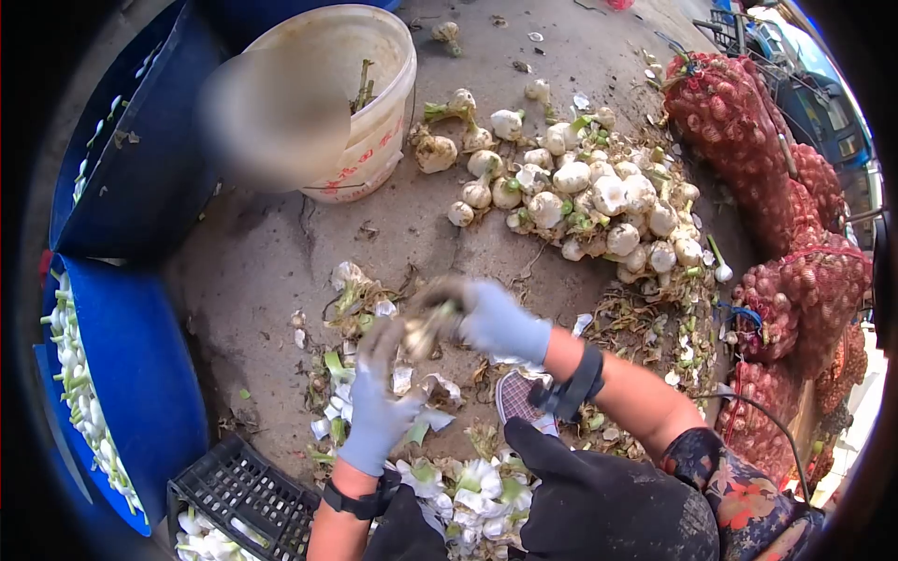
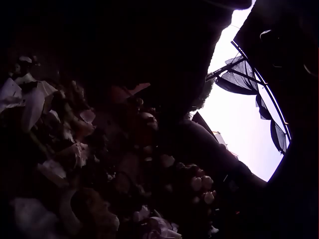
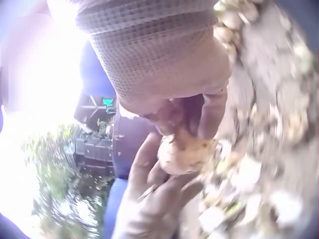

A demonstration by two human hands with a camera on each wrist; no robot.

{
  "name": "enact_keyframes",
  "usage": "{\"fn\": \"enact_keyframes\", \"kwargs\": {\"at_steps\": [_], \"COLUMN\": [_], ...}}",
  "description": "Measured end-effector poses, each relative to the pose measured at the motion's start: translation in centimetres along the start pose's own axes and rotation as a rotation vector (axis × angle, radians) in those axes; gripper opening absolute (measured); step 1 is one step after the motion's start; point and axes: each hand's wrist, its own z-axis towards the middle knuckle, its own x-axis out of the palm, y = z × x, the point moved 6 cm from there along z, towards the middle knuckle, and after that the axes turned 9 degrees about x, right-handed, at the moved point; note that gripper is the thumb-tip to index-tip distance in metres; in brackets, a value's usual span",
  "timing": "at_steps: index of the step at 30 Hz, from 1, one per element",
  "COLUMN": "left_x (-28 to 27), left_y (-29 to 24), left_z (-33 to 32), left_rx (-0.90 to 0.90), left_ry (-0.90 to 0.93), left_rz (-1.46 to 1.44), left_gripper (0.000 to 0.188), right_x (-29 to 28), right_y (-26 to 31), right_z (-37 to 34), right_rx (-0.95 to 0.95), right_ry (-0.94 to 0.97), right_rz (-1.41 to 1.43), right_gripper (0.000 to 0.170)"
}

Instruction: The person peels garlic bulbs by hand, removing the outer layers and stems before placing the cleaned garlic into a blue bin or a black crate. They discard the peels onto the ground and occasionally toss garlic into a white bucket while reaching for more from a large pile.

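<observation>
Both gloved hands meet at one garlic bulb (image 1: 418, 340) in front of the person's knees. In the head view the left hand (image 1: 376, 397) holds the bulb from the left, its fingers pointing away from the body. From the right comes the right hand (image 1: 500, 320), its fingers blurred and darkened with dirt. The right wrist view shows the bulb (image 3: 180, 157) pale and smudged with soil, between the right hand's (image 3: 164, 64) curled fingers above and the left hand's (image 3: 154, 204) fingers below. The left wrist view is mostly dark, showing peelings (image 2: 37, 107) and no hand clearly.
A heap of garlic bulbs (image 1: 608, 196) lies ahead right, beside red mesh sacks (image 1: 739, 150). A white bucket (image 1: 383, 140) stands ahead left. Blue containers (image 1: 131, 346) and a black crate (image 1: 238, 491) with trimmed garlic line the left. Peelings (image 1: 482, 496) lie between the legs.
</observation>
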Motion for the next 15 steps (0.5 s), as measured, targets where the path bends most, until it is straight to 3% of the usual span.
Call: {"fn": "enact_keyframes", "kwargs": {"at_steps": [1, 2, 3, 4, 8, 10, 12, 15], "left_x": [0.1, 0.6, 1.5, 1.5, 1.5, 1.3, 1.0, 0.2], "left_y": [0.1, 1.6, 2.6, 2.5, 2.9, 3.6, 2.7, 2.2], "left_z": [-0.1, -0.9, -2.1, -2.4, -3.5, -4.1, -4.0, -3.9], "left_rx": [0.004, -0.245, -0.501, -0.506, -0.434, -0.304, -0.532, -0.535], "left_ry": [0.005, -0.058, -0.121, -0.111, -0.093, -0.083, -0.196, -0.208], "left_rz": [0.000, -0.405, -0.806, -0.801, -0.700, -0.412, -0.777, -1.001], "left_gripper": [0.063, 0.064, 0.065, 0.065, 0.064, 0.066, 0.072, 0.075], "right_x": [2.2, 3.2, 3.7, 3.8, 5.1, 4.8, 5.4, 4.8], "right_y": [0.2, 0.5, -0.9, -0.7, 0.6, 1.5, 0.4, 1.2], "right_z": [-1.0, -0.7, -1.0, -1.4, -2.1, -2.6, -2.5, -3.0], "right_rx": [0.292, 0.096, 0.229, 0.358, 0.273, 0.337, 0.281, 0.103], "right_ry": [0.187, 0.084, 0.177, 0.272, 0.315, 0.201, 0.161, 0.045], "right_rz": [0.481, 0.538, 0.568, 0.596, 0.423, 0.363, 0.256, 0.043], "right_gripper": [0.043, 0.046, 0.045, 0.046, 0.038, 0.034, 0.028, 0.027]}}
